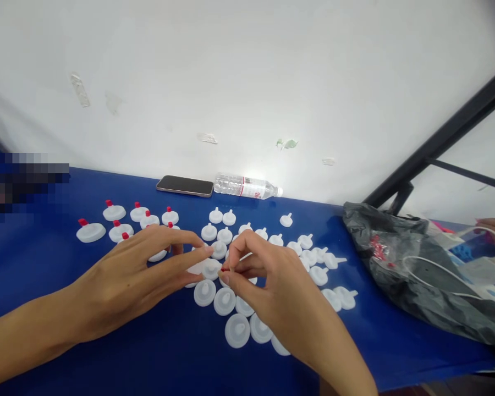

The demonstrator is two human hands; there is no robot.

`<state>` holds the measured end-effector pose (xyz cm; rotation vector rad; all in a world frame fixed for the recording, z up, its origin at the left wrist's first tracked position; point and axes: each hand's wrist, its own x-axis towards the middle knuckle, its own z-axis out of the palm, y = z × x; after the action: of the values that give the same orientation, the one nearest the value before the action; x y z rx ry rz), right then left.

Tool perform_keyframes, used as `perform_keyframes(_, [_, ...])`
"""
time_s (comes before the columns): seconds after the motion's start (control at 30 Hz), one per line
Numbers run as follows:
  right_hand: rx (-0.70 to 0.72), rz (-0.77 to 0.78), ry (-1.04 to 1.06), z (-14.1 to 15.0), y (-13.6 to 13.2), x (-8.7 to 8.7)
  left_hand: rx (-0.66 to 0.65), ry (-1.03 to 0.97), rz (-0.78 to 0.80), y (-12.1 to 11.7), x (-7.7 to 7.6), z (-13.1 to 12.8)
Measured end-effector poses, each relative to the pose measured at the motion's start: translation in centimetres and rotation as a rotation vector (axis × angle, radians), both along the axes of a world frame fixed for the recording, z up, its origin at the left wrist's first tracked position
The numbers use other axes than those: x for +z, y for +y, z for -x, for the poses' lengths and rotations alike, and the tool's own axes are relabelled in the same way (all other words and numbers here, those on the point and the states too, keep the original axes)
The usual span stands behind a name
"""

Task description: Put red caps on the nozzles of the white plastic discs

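Lids, white with bare spouts, spread over the blue table from its near part back, below and beyond the hands. Right hand pinches a red cap between thumb and forefinger, above the lids. Left hand is part open, fingers spread beside the cap; whether they touch a lid, I cannot tell. Capped lids sit left, beyond that hand. Phone and bottle lie farthest, by the wall.
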<state>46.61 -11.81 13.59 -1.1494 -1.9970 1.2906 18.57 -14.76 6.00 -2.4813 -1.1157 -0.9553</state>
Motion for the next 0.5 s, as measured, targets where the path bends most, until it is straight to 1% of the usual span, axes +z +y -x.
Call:
perform_keyframes(0.17, [0.017, 0.011, 0.043, 0.15, 0.05, -0.24, 0.010, -0.012, 0.022, -0.67, 0.18, -0.51])
perform_keyframes(0.23, [0.016, 0.005, 0.059, 0.11, 0.23, -0.43, 0.012, -0.010, -0.011, -0.55, 0.08, -0.40])
perform_keyframes(0.33, [-0.016, -0.007, 0.077, 0.04, 0.51, -0.59, -0.022, 0.015, -0.053, -0.07, -0.15, -0.03])
perform_keyframes(0.4, [-0.036, -0.016, 0.076, 0.06, 0.59, -0.61, -0.037, 0.002, -0.045, 0.10, -0.23, 0.02])
perform_keyframes(0.5, [-0.042, -0.027, 0.086, 0.17, 0.57, -0.64, -0.020, -0.016, -0.035, -0.12, -0.06, -0.31])
